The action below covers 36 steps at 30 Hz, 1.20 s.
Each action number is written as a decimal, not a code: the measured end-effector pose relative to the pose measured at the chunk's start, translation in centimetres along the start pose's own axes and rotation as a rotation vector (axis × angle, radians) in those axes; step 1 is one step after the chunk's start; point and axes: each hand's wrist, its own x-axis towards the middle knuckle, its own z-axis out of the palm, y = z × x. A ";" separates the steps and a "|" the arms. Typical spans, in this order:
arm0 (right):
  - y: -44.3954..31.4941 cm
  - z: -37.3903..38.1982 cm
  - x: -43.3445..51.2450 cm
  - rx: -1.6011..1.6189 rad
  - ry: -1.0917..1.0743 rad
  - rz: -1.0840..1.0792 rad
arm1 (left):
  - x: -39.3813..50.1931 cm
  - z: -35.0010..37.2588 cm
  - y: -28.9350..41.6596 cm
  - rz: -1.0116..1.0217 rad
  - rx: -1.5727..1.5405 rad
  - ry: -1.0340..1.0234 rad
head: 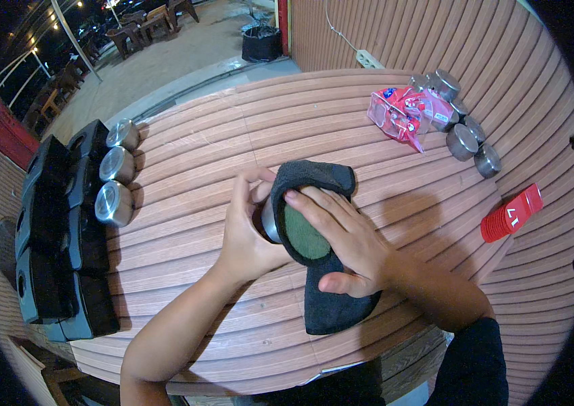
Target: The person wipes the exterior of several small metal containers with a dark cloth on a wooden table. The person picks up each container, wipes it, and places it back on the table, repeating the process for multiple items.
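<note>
My left hand [254,228] curls around a round, silvery metal container [270,221], tilted above the wood-look tabletop. A dark grey-green cloth [340,299] drapes over the container's right-hand face, and its lower end hangs towards the table. Flat against that cloth lies my right hand [348,238], its fingers pressing it on the container and its thumb held apart. The cloth and my fingers hide most of the container, so I cannot tell whether the covered face is its opening or its base.
Black boxes with round holes [43,243] are stacked at left, beside three metal containers [116,165]. Several more metal containers [462,142] stand at far right near a red-and-clear plastic packet [401,116]. Red numbered table signs [510,213] sit by the slatted wall, below a power strip [368,59].
</note>
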 end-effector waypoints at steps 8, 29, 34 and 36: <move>-0.2 1.6 -0.3 0.023 0.234 -0.004 | 0.4 -0.4 1.1 0.274 0.362 0.071; -2.7 2.9 -0.8 1.373 0.374 0.468 | 0.5 1.0 3.4 0.903 0.737 -0.165; -3.2 3.8 -0.8 1.457 0.328 0.321 | -0.4 0.9 2.8 0.965 0.879 -0.073; -3.2 4.4 -0.8 1.115 0.410 0.283 | -1.1 1.0 2.5 0.803 0.834 -0.026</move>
